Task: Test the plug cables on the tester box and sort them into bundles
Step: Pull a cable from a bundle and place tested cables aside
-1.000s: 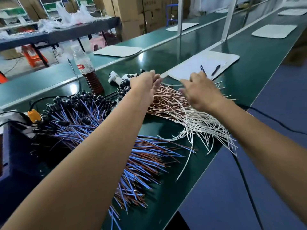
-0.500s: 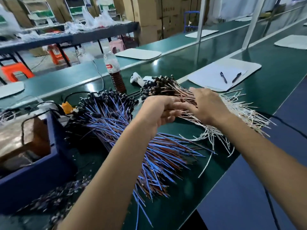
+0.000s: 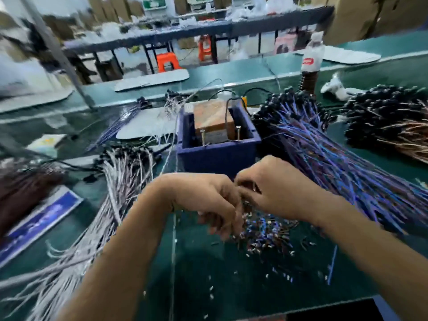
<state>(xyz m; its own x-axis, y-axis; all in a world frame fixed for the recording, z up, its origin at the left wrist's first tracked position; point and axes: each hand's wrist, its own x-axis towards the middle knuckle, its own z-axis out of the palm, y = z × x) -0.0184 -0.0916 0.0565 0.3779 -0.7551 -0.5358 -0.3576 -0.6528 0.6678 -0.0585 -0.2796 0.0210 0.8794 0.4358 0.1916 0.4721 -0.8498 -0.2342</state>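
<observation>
Fingers (image 3: 228, 218) of both hands curl (blurred) above the cut cable pieces (image 3: 266, 230).

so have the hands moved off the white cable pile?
Yes. Both hands now work in front of the blue tester box, left of the blue cable bundle.

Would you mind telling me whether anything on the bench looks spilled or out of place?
Yes: small loose bits lie scattered over the green mat below both hands, unlike the bundled cables beside them. Blur hides what they are.
</observation>
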